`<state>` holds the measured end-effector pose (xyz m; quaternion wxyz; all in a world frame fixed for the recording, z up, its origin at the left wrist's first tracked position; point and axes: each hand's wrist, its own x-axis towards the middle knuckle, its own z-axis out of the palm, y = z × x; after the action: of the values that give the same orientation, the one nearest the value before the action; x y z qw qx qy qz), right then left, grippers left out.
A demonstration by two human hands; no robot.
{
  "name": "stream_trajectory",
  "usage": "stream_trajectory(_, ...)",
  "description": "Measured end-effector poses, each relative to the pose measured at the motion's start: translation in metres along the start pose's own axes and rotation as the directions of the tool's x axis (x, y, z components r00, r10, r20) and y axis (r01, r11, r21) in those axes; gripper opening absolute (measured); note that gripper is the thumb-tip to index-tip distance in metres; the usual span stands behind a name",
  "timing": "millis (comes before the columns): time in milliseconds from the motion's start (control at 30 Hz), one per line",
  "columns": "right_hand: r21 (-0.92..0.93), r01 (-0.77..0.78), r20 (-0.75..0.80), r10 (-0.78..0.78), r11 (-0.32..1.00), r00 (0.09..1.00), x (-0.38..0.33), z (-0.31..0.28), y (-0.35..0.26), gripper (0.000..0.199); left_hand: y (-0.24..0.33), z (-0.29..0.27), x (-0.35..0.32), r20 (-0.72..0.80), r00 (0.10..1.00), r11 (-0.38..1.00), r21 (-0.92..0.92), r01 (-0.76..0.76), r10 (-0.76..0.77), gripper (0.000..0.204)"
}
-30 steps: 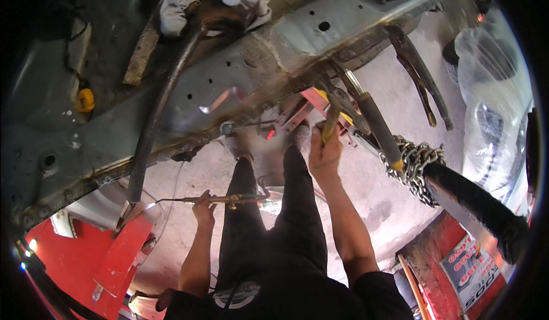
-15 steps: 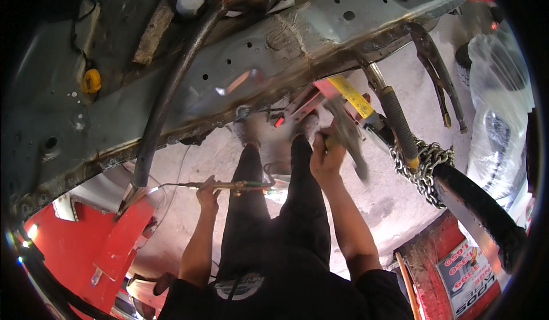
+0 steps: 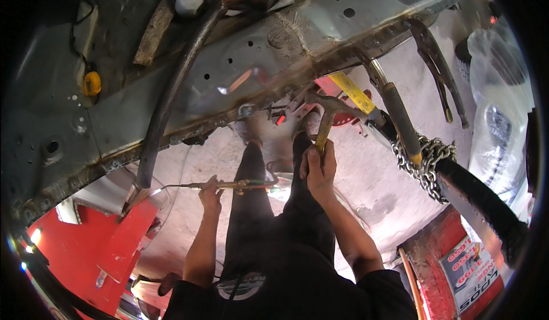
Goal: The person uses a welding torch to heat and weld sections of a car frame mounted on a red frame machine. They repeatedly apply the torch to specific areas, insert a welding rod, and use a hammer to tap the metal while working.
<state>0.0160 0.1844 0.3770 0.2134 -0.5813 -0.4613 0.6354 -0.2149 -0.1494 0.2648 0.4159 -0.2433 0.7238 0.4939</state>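
My left hand (image 3: 211, 195) is closed around a gas torch (image 3: 243, 184) held level, with hoses at its right end. Its thin bent nozzle points left, and a small bright flame (image 3: 155, 192) burns at the tip near the lower end of a dark metal bar (image 3: 150, 160). In my right hand (image 3: 321, 171) is a hammer (image 3: 325, 127), gripped by its yellowish handle with the dark head upward. That head is just below the lower edge of a grey car body panel (image 3: 229, 100), beside a yellow and red tool part; I cannot tell whether they touch.
Locking pliers with a ribbed grip (image 3: 398, 114) and another clamp (image 3: 437, 71) hang from the panel edge. A metal chain (image 3: 426, 163) wraps a thick black bar (image 3: 480, 200) at right. Clear plastic sheeting (image 3: 497, 108) stands beyond. A red panel (image 3: 68, 251) lies lower left.
The hammer, blurred and tilted before, has swung to the left and now stands with its head up. My right hand has shifted slightly down. The torch has hardly moved.
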Motion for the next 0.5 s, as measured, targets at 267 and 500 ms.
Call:
stream_trajectory(267,0.805,-0.466,0.286,0.449,0.367,0.846,-0.056,0.033,-0.093,0.032,0.014,-0.008,0.002,0.096,0.995,0.996,0.080,-0.045,0.037,0.039)
stream_trajectory(500,0.784,-0.508,0.420,0.298,0.356,0.857,-0.056,0.064,-0.124,0.031,0.038,-0.007,-0.007,0.128,0.989,0.983,0.159,-0.092,0.072,0.036)
